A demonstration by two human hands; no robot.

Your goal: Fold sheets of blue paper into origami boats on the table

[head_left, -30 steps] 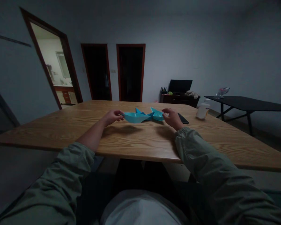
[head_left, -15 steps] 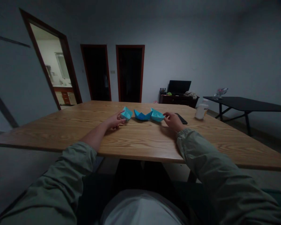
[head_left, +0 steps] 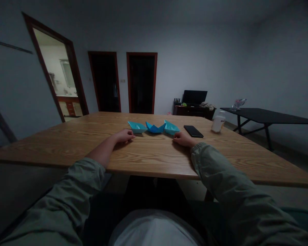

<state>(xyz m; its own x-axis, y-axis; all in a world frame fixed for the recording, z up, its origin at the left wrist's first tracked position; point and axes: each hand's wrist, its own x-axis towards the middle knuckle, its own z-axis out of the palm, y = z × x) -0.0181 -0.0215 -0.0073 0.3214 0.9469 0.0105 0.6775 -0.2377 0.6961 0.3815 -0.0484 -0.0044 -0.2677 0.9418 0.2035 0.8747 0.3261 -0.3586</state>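
Three folded paper boats stand in a row on the wooden table. The left boat [head_left: 137,128] and the right boat [head_left: 171,128] are light blue, and between them sits a darker blue boat [head_left: 155,129]. My left hand [head_left: 124,135] rests on the tabletop just in front of the left boat, its fingers curled in with nothing visible in them. Close to the near side of the right boat lies my right hand [head_left: 184,139], also closed and apparently holding nothing. Neither hand grips a boat.
On the wooden table [head_left: 149,153], a black phone [head_left: 193,131] lies right of my right hand, with a white bottle [head_left: 218,122] beyond it. A black table [head_left: 267,115] stands at the right. A dark screen [head_left: 194,97] sits on a cabinet at the back.
My left hand has let go of the left boat, which now sits upright against the row. My right hand has drawn back from the right boat towards me, uncovering more of the phone.
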